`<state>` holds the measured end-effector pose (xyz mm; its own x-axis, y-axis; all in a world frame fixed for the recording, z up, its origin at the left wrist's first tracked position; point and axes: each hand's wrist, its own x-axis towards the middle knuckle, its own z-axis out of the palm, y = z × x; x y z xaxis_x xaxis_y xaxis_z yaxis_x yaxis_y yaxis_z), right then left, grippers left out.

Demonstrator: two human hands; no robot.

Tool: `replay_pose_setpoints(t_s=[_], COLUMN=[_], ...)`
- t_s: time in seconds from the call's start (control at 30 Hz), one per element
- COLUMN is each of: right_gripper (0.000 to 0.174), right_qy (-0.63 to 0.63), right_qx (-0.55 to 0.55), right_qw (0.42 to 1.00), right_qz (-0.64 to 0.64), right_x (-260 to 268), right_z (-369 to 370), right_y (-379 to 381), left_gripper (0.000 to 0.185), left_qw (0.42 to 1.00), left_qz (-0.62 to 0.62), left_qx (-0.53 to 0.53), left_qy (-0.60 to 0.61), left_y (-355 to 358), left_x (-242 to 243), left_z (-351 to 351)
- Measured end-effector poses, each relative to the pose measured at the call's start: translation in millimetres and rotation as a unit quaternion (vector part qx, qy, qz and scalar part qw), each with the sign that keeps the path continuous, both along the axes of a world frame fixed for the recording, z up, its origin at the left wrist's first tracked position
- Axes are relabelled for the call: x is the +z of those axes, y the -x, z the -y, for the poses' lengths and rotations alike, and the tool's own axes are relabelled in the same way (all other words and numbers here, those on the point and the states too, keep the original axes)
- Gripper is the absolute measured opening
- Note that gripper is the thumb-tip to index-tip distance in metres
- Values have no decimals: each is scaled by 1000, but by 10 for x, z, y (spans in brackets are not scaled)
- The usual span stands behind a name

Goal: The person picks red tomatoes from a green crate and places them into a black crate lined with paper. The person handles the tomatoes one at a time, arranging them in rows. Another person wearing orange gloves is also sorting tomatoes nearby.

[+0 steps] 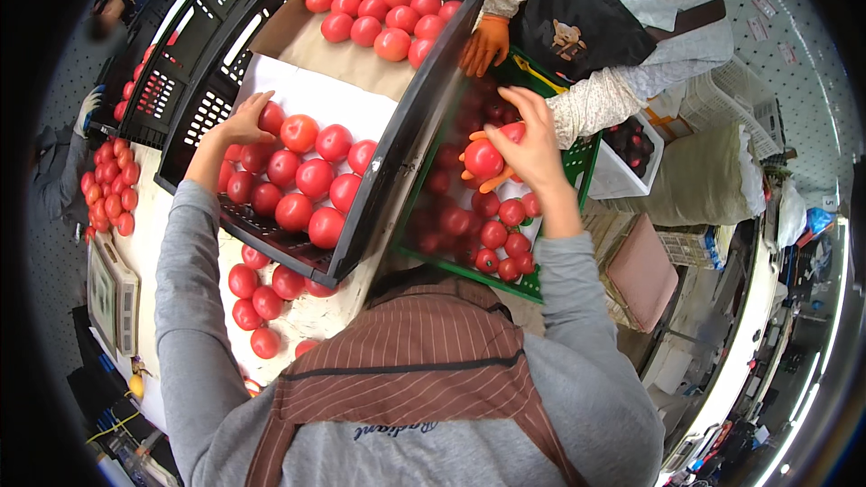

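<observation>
My left hand (245,123) reaches over the rim of a black plastic crate (399,123), its fingers on a tomato (272,118) at the edge of a group on white paper. More tomatoes (372,7) lie on brown paper at the crate's far end. Over a green plastic crate (467,279), my right hand (531,142) has its fingers around tomatoes (484,159); a co-worker's orange-gloved hand shows beneath them, mostly hidden. Whether my right hand bears their weight, I cannot tell. Smaller tomatoes (494,234) fill part of the green crate below.
Loose tomatoes (268,302) lie on the pale table beside the black crate. A co-worker stands across the green crate, another orange-gloved hand (486,46) at its edge. A scale (111,297), a second tomato pile (111,186) and another person are at left. A white bin (626,179) stands at right.
</observation>
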<state>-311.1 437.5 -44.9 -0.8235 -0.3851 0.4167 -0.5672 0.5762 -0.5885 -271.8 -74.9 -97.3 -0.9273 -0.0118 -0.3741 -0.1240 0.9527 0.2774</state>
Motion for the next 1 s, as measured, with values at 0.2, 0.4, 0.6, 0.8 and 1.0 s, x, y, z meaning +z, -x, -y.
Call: replay_pose_setpoints(t_s=[0.2,0.4,0.6,0.8,1.0], right_gripper=[86,71,59,57,54], right_qy=[-250,-209,-3,114,370], right_qx=[10,11,19,242,428], right_qw=[968,974,990,942,725], right_qz=[35,-92,-139,-201,392], right_x=[-316,-384,333,1008,829], right_z=[-96,-130,60,1168,2071], right_y=[-239,-276,-642,-1182,-1863], left_gripper=[53,46,78,67,54], left_qw=[907,806,773,650,407], left_qz=[-353,-246,-370,-382,-318], left_qx=[30,-235,-54,97,277], left_qy=[-230,-485,-512,-650,-810], left_y=[10,-1004,-1153,-1788,-3012], left_x=[857,1408,1050,1514,1246], left_z=[-1118,-2780,-3110,-2718,-2055])
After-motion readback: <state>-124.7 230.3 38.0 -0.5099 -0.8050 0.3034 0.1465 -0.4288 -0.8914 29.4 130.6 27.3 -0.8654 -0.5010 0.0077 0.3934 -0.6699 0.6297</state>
